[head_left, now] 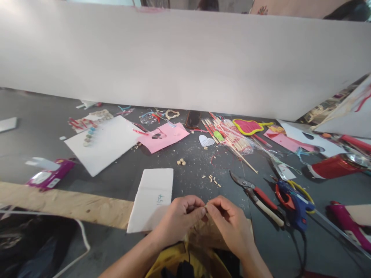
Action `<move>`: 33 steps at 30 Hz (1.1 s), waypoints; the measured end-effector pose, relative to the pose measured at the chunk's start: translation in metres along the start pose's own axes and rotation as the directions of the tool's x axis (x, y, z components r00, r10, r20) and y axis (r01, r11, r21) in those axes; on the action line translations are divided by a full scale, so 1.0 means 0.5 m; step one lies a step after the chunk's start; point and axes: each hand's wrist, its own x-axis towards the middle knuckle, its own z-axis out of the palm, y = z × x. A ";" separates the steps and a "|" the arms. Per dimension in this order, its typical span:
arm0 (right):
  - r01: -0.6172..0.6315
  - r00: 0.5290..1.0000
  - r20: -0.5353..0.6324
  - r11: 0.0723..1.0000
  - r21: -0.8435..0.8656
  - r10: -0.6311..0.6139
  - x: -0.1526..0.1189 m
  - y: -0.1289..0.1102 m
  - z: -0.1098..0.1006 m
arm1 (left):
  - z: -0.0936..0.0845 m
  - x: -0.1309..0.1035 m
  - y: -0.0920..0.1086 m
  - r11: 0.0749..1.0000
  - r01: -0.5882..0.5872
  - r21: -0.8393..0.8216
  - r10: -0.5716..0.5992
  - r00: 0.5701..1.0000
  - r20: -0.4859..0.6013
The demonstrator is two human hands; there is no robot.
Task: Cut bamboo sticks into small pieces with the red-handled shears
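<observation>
A big white board (174, 58) is standing along the far edge of the dark table (189, 185). On the table's left half, a white sheet (107, 150) is lying flat, approx. midway btwn the near and far edges. The L hand (187, 212) and the R hand (228, 222) are meeting above the middle of the near edge; both are keeping their fingers curled, w/ thumb and index tips closed in a pinch on one tiny piece. A thick white block (152, 197) w/ handwriting is lying just beside the L hand, twd the left. The blue glue gun (298, 204) is resting nr the right edge, and the pruning shears (261, 199) w/ red and white handles are lying open btwn it and the R hand. The red can (336, 166) is lying on its side, closer to the right edge. Pink paper (171, 139) w/ a cut hole and a bunch of red-and-cream sticks (232, 133) are lying twd the far edge. A white heart (206, 141) is resting btwn these two. Nearer to the hands, a bead cluster (181, 162) and some short stick bits (213, 180) are lying apart from each other. The tiny piece (206, 206) is sitting btwn the fingertips of both hands; its shape is too small to tell.
</observation>
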 end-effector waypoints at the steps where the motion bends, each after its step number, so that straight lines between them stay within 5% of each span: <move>1: -0.006 1.000 -0.024 1.000 -0.009 0.006 0.000 0.001 0.002 | 0.001 0.001 -0.002 1.000 -0.006 0.013 0.006 1.000 0.002; 8: -0.084 0.991 -0.085 0.981 0.173 0.100 0.009 0.028 0.016 | 0.002 0.001 0.001 0.976 -0.011 0.217 0.016 1.000 -0.023; 16: -0.068 0.987 -0.132 0.976 0.207 0.096 0.017 0.045 0.025 | 0.005 -0.005 0.004 0.767 -0.123 0.629 0.249 0.962 -0.115; 33: -0.038 0.979 -0.188 0.975 0.217 0.080 0.010 0.023 0.028 | 0.008 -0.003 0.000 0.708 -0.104 0.699 0.277 0.951 -0.140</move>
